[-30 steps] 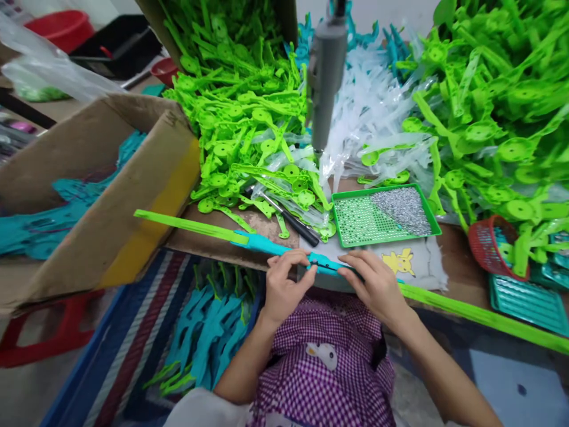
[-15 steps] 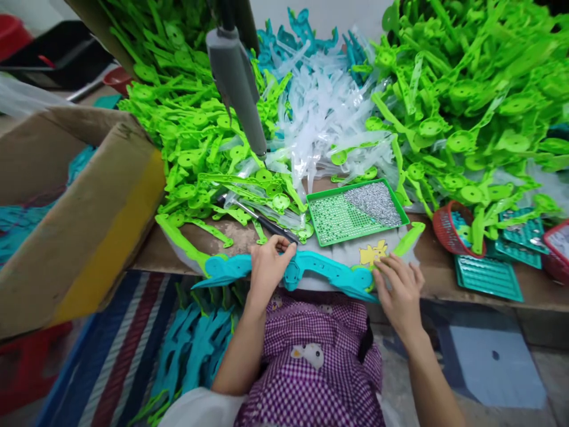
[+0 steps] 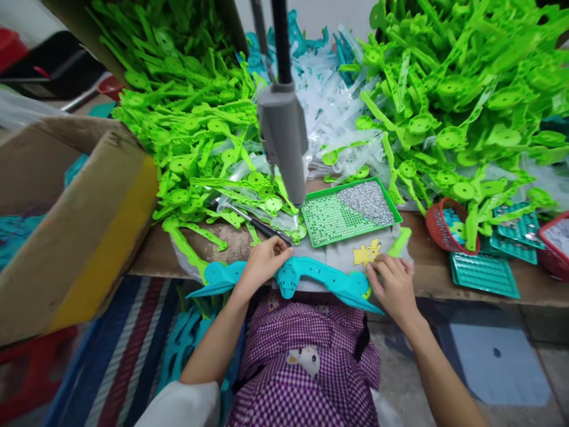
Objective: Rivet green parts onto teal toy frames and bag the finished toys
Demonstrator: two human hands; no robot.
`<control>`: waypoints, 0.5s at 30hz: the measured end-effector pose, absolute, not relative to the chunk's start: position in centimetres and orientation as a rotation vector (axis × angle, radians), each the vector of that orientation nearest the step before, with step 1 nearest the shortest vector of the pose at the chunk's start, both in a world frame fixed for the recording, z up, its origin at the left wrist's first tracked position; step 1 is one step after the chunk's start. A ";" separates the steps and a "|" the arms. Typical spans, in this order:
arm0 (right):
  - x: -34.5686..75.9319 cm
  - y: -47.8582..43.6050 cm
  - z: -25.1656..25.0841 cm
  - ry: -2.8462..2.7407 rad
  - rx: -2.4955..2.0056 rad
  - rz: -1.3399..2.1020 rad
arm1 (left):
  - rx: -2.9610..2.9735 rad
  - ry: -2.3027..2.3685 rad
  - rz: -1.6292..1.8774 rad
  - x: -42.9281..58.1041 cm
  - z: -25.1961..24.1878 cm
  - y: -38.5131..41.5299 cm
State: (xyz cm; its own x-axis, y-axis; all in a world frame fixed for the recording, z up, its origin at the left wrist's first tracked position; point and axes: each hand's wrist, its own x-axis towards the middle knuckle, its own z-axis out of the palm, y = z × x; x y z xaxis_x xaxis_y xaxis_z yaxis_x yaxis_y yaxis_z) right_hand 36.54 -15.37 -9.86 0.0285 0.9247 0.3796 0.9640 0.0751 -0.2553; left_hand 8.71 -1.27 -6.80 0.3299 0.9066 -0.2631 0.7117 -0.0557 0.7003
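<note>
Fingers of the left hand (image 3: 264,261) bunch together at the middle of a turquoise plastic body (image 3: 329,274) along the table (image 3: 435,279) edge, its left lime limb (image 3: 189,252) seemingly joined already; whether they grip is unclear. Rightward, the right hand (image 3: 393,287), fingers curled, hold uncertain, nears the right lime limb (image 3: 400,242), also apparently joined. Loose lime parts (image 3: 462,89) heaped beyond look unassembled.

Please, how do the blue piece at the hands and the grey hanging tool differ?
Colour aside, the blue piece spreads into two broad sides, while the grey tool is slim and tapers downward. The blue piece stretches along the front edge of the table; the grey tool hangs tip-down, slightly tilted. The left hand covers part of the blue piece, but no hand is on the grey tool.
</note>
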 end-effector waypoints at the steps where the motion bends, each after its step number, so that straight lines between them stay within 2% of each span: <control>1: 36.9 -15.5 -10.1 -1.898 -1.890 -0.116 | 1.828 1.407 0.306 9.1 -6.9 -1.4; 7: 39.0 -14.9 -10.2 -1.836 -1.942 -0.004 | 1.900 1.344 0.265 9.9 -6.4 -1.6; 12: 35.8 -9.0 -2.7 -1.406 -1.543 0.211 | 2.050 1.121 0.347 6.7 -5.9 -3.4; 15: 31.7 -1.2 1.2 -1.439 -1.302 0.318 | 2.108 1.116 0.486 5.1 -5.6 -5.1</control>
State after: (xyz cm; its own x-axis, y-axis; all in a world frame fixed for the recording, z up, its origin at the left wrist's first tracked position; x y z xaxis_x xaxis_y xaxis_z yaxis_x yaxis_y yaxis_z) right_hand 31.70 -1.24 1.21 0.2220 0.8205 0.5267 0.5216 0.3564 -0.7752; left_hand 5.05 -5.11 -5.56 0.5597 0.8287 0.0065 0.5692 -0.3901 0.7238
